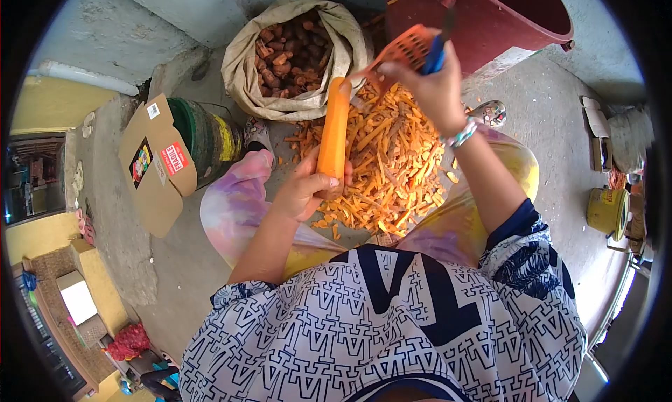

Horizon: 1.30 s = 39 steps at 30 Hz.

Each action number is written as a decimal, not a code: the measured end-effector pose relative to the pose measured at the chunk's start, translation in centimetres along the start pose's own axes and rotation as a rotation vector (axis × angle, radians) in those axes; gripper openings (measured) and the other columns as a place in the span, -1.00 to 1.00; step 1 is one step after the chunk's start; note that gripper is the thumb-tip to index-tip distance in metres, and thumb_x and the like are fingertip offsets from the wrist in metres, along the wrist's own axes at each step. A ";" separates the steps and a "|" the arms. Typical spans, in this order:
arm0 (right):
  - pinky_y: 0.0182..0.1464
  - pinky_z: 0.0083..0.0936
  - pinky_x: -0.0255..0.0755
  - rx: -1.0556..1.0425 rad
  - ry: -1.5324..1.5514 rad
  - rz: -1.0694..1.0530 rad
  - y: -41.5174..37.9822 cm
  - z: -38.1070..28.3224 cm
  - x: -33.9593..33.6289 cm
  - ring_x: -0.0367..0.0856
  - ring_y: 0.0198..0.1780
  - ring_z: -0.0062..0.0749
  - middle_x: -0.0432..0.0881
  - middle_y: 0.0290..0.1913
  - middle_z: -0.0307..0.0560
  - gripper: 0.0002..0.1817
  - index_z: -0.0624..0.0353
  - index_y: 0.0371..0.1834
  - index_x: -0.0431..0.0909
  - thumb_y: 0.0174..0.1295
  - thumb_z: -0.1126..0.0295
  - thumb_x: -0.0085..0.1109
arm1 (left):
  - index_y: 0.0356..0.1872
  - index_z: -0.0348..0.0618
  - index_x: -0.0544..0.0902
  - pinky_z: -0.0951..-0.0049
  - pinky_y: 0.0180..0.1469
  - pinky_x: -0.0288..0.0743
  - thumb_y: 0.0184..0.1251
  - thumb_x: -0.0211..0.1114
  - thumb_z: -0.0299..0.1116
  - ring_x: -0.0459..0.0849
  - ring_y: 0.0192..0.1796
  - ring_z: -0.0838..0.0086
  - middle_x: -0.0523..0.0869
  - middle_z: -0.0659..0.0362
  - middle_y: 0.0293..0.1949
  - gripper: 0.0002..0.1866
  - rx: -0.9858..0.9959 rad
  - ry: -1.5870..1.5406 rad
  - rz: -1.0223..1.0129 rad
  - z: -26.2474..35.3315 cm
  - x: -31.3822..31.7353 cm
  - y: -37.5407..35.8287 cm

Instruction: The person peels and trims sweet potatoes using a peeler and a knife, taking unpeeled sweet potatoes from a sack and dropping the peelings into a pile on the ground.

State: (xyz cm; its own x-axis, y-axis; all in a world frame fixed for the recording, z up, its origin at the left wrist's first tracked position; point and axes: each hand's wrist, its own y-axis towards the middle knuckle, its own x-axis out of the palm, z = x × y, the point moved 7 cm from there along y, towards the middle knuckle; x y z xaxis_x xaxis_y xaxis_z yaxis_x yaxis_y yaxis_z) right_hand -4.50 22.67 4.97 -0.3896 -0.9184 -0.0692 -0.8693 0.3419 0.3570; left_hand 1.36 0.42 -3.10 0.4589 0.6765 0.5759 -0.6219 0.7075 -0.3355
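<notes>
Open sack (241, 76) at upper centre of the frame, roots (283, 69) inside. Bucket (217, 139) to its lower left, box (157, 165) before it. Tub (490, 31) at upper right. Peelings (392, 171) heaped on the floor (168, 262), below the sack.

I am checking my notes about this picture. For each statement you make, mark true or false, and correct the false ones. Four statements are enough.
1. The left hand holds an orange root near its lower end. True.
2. The open sack contains brown roots. True.
3. The right hand is inside the sack. False: it is raised, holding a blue handle.
4. The orange pieces are all in the dark red bin. False: many lie heaped between the person's legs.
</notes>
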 end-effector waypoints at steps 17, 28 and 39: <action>-0.63 -0.76 0.04 0.761 0.606 -0.085 -3.8 6.6 1.6 0.18 -0.67 -0.77 0.56 -0.44 -0.25 -0.97 0.05 -0.35 0.46 0.24 0.45 0.10 | 0.08 -0.17 0.41 0.42 -0.07 0.42 0.38 0.06 -0.05 0.50 -0.14 0.48 0.51 0.20 -0.13 -0.56 0.336 -0.173 0.218 1.8 -1.3 0.9; -0.27 -0.50 0.49 1.041 0.931 -0.155 -8.7 6.1 5.0 0.13 -0.66 -0.76 0.40 -0.58 -0.43 -0.87 0.14 -0.34 0.52 0.23 0.33 0.16 | 0.14 -0.12 0.37 0.49 0.04 0.44 0.27 0.21 -0.45 0.57 -0.02 0.43 0.56 0.15 -0.03 -0.59 0.437 -0.225 0.290 2.2 -1.5 1.2; -0.23 -0.44 0.55 0.728 1.006 -0.286 -4.6 4.1 3.3 0.20 -0.63 -0.75 0.49 -0.39 -0.38 -0.74 0.05 -0.07 0.41 0.20 0.35 0.18 | 0.31 -0.32 0.16 0.28 0.28 0.29 0.06 0.27 0.21 0.38 0.24 -0.02 0.24 -0.11 0.30 -0.04 0.392 -0.259 -0.309 5.6 3.8 -0.6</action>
State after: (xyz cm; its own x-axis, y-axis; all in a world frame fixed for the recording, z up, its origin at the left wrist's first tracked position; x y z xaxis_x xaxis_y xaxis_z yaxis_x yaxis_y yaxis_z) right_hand -3.08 18.91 -0.75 -0.0372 -0.6134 0.7889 -0.9735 -0.1559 -0.1671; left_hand -0.05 1.43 3.47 0.5171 0.3424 0.7845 -0.6951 0.7028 0.1514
